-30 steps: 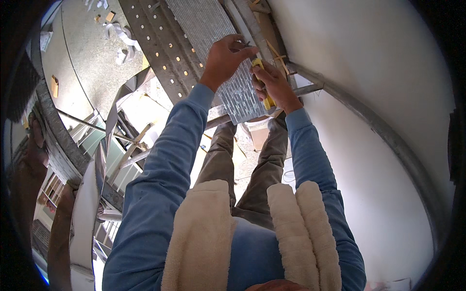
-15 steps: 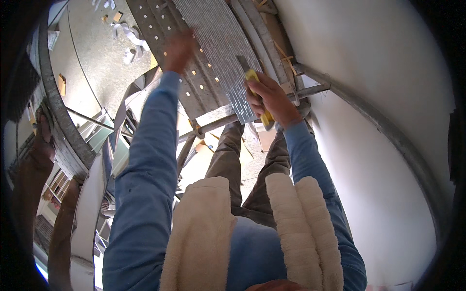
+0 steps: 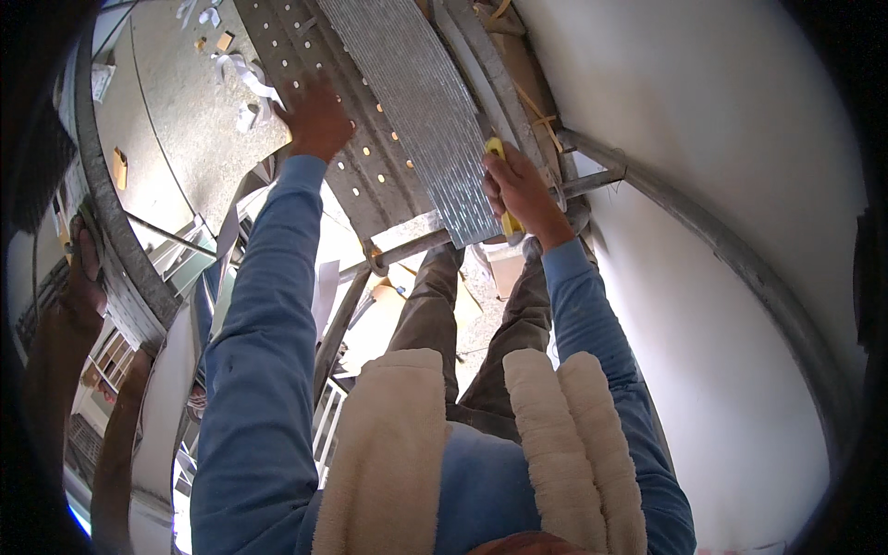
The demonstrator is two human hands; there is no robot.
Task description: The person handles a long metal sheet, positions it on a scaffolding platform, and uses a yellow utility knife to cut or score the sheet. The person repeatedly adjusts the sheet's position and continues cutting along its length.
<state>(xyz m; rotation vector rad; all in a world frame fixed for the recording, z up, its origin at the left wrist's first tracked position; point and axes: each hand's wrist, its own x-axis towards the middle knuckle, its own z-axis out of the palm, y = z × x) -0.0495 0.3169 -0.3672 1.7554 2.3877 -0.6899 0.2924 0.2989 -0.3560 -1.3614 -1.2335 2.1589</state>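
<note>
My right hand (image 3: 520, 191) is closed around a yellow utility knife (image 3: 511, 222), held at the right edge of a long, grey, finely ribbed panel (image 3: 416, 102). The dark blade points away from me, beside the panel's edge. My left hand (image 3: 321, 122) hovers over the perforated metal scaffold plank (image 3: 393, 208), left of the panel. Its thumb stands apart and its fingers are blurred, with nothing visible in them. The panel lies lengthwise on the plank, its near end reaching past the plank's edge. A white strip (image 3: 325, 294) shows beside my left forearm.
A scaffold pipe (image 3: 416, 250) crosses at the plank's near end; another pipe (image 3: 731, 250) runs along the white wall (image 3: 703, 370) at right. White scraps (image 3: 248, 79) litter the floor below. Brown-clothed limbs (image 3: 55, 342) of another person show at far left.
My left hand has moved left, away from the panel. My right hand with the knife has shifted slightly right and nearer. A white strip has appeared beside my left forearm.
</note>
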